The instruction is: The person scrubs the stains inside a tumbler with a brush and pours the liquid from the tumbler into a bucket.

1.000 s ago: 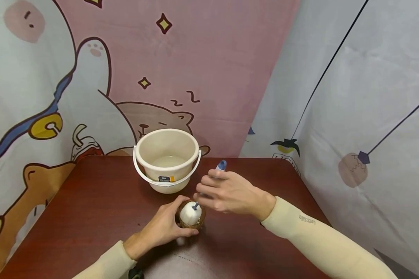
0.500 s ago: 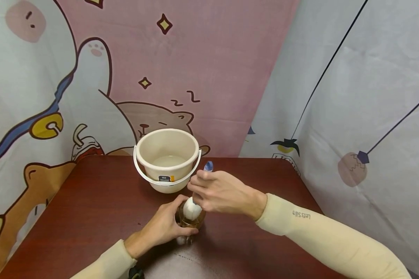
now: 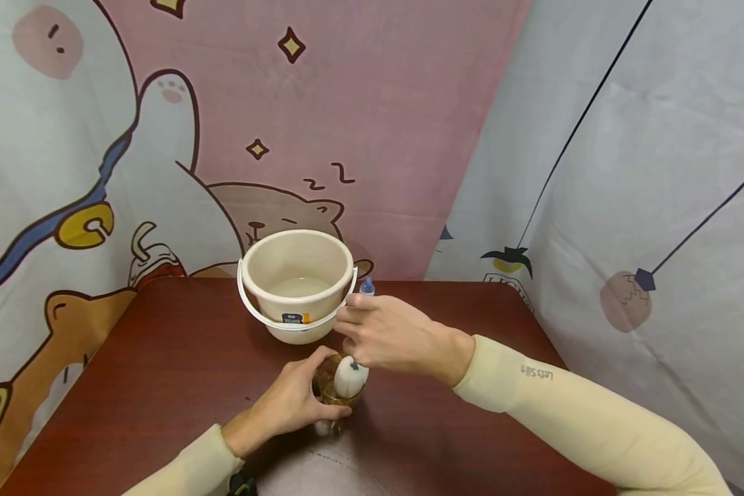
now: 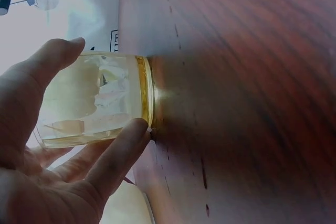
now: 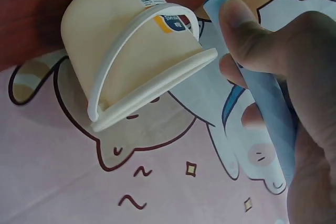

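White head (image 3: 350, 378) shifted to the glass's (image 4: 118, 95) right edge, room leftward; right fingers (image 5: 247, 38) grip its handle (image 5: 269, 106), left fingers (image 4: 118, 154) the glass.

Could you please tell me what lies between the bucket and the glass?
In the head view, starting from the bucket: a strip of tabletop, then part of the left hand gripping the glass.

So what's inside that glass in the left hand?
The white rounded head of the blue-handled tool is in the glass. From above it covers much of the bottom; from the side, the left hand hides part. I can't tell whether there's liquid.
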Available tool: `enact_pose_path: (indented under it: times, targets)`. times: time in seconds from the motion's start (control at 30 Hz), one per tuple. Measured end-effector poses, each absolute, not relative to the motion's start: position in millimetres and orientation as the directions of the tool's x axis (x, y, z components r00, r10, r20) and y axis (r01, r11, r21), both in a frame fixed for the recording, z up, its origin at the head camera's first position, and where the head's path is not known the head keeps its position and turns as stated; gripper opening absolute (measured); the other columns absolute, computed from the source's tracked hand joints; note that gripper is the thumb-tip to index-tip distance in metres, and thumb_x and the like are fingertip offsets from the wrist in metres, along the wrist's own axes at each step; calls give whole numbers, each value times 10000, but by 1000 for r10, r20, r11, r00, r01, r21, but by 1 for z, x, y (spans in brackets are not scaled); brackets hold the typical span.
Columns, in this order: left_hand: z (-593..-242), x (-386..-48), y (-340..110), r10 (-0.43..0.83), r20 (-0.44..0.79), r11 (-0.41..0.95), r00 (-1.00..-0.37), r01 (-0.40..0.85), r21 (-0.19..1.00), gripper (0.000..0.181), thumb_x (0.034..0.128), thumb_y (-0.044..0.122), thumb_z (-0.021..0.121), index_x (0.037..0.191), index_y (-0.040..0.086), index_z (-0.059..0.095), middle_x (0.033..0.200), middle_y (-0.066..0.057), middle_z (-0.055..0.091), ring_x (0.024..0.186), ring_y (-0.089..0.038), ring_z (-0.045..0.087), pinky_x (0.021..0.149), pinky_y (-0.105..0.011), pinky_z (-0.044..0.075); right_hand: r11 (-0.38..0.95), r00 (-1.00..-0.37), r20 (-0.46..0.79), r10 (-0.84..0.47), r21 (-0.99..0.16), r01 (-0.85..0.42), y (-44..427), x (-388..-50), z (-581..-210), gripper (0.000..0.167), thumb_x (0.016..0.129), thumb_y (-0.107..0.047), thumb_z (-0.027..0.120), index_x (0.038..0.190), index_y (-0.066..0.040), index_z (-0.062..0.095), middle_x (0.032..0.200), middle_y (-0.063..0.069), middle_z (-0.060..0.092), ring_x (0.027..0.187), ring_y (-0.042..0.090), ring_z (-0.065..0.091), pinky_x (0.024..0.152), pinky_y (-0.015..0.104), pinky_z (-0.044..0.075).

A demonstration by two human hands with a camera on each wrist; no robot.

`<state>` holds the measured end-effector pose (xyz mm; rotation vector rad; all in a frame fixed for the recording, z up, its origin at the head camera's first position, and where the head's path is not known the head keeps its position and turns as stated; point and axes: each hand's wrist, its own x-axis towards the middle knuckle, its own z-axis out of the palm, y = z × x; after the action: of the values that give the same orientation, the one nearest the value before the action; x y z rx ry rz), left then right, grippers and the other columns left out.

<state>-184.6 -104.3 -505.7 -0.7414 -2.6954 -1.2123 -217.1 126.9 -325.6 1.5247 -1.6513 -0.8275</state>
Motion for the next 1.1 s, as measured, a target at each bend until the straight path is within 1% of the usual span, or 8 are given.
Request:
enact_pose_path:
  times: [0.13, 0.27, 0.3, 0.37, 0.53, 0.73, 0.93, 1.1]
  targets:
    - [-504, -185, -103, 392, 280, 563, -877, 469, 681, 784, 770, 413, 1109, 1389, 268, 650, 1126, 36, 830, 1013, -152, 802, 869, -293, 630, 107, -64, 86, -994, 809, -578, 133, -221, -326, 112, 931, -356, 894, 877, -358, 796, 974, -111, 710, 1046, 149, 638, 1090, 336, 405]
    - [-503, -185, -102, 391, 285, 561, -875, 472, 680, 792, 768, 408, 1111, 1395, 232, 661, 1110, 41, 830, 999, -121, 791, 862, -291, 628, 131, -93, 93, -991, 765, -630, 141, -225, -329, 232, 785, -397, 958, 908, -334, 772, 941, -97, 708, 1000, 173, 630, 1069, 360, 426]
    - [-503, -185, -102, 392, 286, 562, -874, 474, 678, 797, 769, 410, 1111, 1400, 220, 663, 1108, 41, 830, 995, -109, 786, 861, -290, 627, 143, -98, 104, -990, 753, -642, 143, -226, -330, 241, 776, -389, 960, 914, -333, 771, 933, -96, 710, 984, 174, 631, 1059, 364, 430]
    - [-503, -185, -101, 394, 284, 563, -874, 474, 678, 808, 769, 411, 1111, 1409, 200, 666, 1104, 42, 829, 985, -83, 773, 859, -287, 626, 169, -101, 136, -986, 727, -665, 147, -227, -333, 228, 802, -382, 952, 924, -324, 769, 922, -98, 710, 965, 175, 635, 1052, 372, 440]
    - [-505, -185, -101, 396, 271, 558, -878, 464, 689, 814, 773, 410, 1110, 1417, 184, 665, 1092, 52, 822, 958, -31, 740, 848, -287, 626, 235, -102, 239, -966, 636, -735, 154, -229, -342, 147, 940, -379, 905, 953, -327, 768, 913, -102, 725, 930, 177, 647, 1050, 390, 481]
    - [-505, -185, -103, 383, 279, 567, -880, 463, 681, 815, 761, 413, 1114, 1411, 200, 670, 1108, 44, 833, 976, -51, 760, 859, -292, 633, 287, -115, 316, -942, 576, -766, 158, -230, -354, 211, 924, -362, 941, 1013, -361, 750, 900, -82, 717, 897, 179, 640, 1018, 389, 494]
    - [-506, -183, -105, 369, 267, 585, -890, 445, 678, 808, 746, 426, 1121, 1390, 262, 661, 1100, 30, 839, 968, -66, 771, 845, -284, 629, 314, -105, 366, -925, 579, -753, 153, -228, -361, 181, 941, -356, 925, 978, -350, 748, 867, -78, 689, 858, 181, 612, 991, 370, 482]
    - [-506, -184, -102, 369, 267, 574, -890, 445, 688, 787, 744, 416, 1122, 1375, 289, 667, 1092, 47, 838, 939, -46, 761, 820, -278, 625, 324, -98, 368, -925, 625, -711, 150, -223, -361, 157, 947, -212, 832, 955, -328, 728, 843, -59, 683, 855, 196, 622, 993, 365, 496]
